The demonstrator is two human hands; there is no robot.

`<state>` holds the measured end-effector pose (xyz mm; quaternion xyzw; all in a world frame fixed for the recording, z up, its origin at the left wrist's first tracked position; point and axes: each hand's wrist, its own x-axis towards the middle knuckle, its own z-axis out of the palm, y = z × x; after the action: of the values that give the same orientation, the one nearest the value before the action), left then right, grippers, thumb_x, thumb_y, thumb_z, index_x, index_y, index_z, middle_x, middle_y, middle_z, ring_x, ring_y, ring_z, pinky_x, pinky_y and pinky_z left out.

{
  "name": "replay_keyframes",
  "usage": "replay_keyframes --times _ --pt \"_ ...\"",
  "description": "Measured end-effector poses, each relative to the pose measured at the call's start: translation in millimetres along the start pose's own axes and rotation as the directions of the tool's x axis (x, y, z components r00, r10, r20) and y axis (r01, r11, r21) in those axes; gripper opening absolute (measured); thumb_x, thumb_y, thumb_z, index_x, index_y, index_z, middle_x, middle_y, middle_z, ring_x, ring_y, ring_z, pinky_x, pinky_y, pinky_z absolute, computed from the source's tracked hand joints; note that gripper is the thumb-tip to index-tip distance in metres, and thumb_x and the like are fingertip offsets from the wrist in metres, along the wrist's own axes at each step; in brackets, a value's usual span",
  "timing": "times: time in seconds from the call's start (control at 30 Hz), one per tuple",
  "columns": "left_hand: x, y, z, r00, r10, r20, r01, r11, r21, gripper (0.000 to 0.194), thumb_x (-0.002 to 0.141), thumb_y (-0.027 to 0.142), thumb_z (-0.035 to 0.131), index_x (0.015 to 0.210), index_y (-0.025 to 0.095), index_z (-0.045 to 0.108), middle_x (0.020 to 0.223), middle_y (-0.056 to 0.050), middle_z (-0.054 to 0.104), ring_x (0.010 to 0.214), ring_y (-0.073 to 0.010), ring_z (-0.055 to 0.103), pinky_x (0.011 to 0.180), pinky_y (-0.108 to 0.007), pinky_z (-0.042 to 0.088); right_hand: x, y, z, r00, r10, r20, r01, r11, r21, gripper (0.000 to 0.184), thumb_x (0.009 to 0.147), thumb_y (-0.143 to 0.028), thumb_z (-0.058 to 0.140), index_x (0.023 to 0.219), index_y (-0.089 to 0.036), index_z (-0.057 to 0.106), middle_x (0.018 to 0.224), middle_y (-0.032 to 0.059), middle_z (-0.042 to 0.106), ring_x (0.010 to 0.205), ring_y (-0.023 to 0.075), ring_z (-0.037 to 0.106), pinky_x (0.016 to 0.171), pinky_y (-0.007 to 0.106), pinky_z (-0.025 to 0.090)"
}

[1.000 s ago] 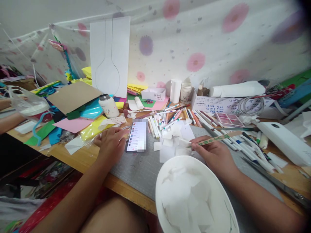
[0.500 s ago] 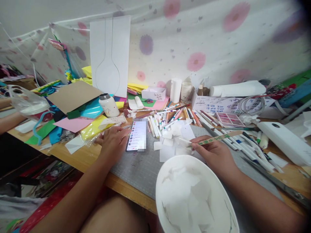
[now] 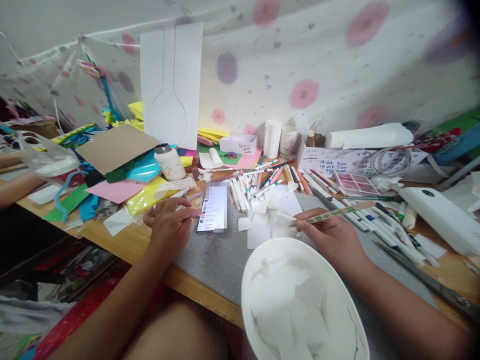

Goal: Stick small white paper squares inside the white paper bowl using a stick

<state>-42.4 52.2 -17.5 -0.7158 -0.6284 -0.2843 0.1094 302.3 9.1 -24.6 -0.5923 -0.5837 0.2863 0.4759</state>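
My left hand (image 3: pixel 170 222) is held over the left edge of a smartphone (image 3: pixel 213 212), its index finger stretched toward the lit screen. Nothing is in this hand. Whether the fingertip touches the glass I cannot tell. My right hand (image 3: pixel 330 235) pinches a flat wooden craft stick (image 3: pixel 337 213) with green writing along it. The stick's left end lies by small torn white paper pieces (image 3: pixel 259 218). In front of me, below both hands, is a white oval bowl (image 3: pixel 246 300), its inside lined with overlapping white paper pieces.
A grey cutting mat (image 3: pixel 206 265) covers the desk's front. Many markers (image 3: pixel 243 192) lie behind the papers. Large scissors (image 3: pixel 423 280) rest at right. A white bottle (image 3: pixel 170 162) and coloured sheets (image 3: pixel 118 190) stand left. Another person's arm (image 3: pixel 15 187) shows at far left.
My left hand has shifted slightly left and its fingers have curled somewhat, the index still toward the phone. The list on the screen has scrolled. My right hand stays with the craft stick.
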Motion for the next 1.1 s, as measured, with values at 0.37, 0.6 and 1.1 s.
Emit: replay_keyframes --times 0.37,0.6,1.1 --pt "-4 1 -3.3 0.992 0.078 0.097 -0.082 0.996 0.038 0.041 0.09 0.012 0.049 0.084 0.03 0.086 0.109 -0.009 0.075 0.116 -0.0341 0.063 0.104 -0.062 0.034 0 3 0 1.0 -0.004 0.009 0.004 1.0 0.003 0.018 0.078 -0.041 0.067 0.073 -0.025 0.075 0.083 0.0053 0.081 0.072 0.0233 0.073 0.068 0.033 0.056" --pt "10 4 3.9 0.967 0.077 0.244 -0.101 0.991 0.085 0.044 0.082 0.007 0.051 0.099 0.032 0.084 0.126 -0.009 0.07 0.13 -0.0367 0.054 0.11 -0.07 0.026 0 3 0 1.0 0.004 0.016 -0.004 1.0 0.007 0.019 0.077 -0.042 0.069 0.072 -0.025 0.075 0.081 0.0045 0.08 0.07 0.0227 0.072 0.067 0.033 0.055" --pt "29 4 9.2 0.948 -0.005 0.318 -0.03 0.994 0.107 0.049 0.083 0.011 0.047 0.109 0.034 0.082 0.13 -0.011 0.067 0.133 -0.0397 0.051 0.11 -0.077 0.024 0 4 0 1.0 -0.008 0.01 0.008 1.0 0.007 0.022 0.078 -0.046 0.073 0.074 -0.024 0.075 0.083 0.0061 0.082 0.073 0.0249 0.074 0.069 0.034 0.057"
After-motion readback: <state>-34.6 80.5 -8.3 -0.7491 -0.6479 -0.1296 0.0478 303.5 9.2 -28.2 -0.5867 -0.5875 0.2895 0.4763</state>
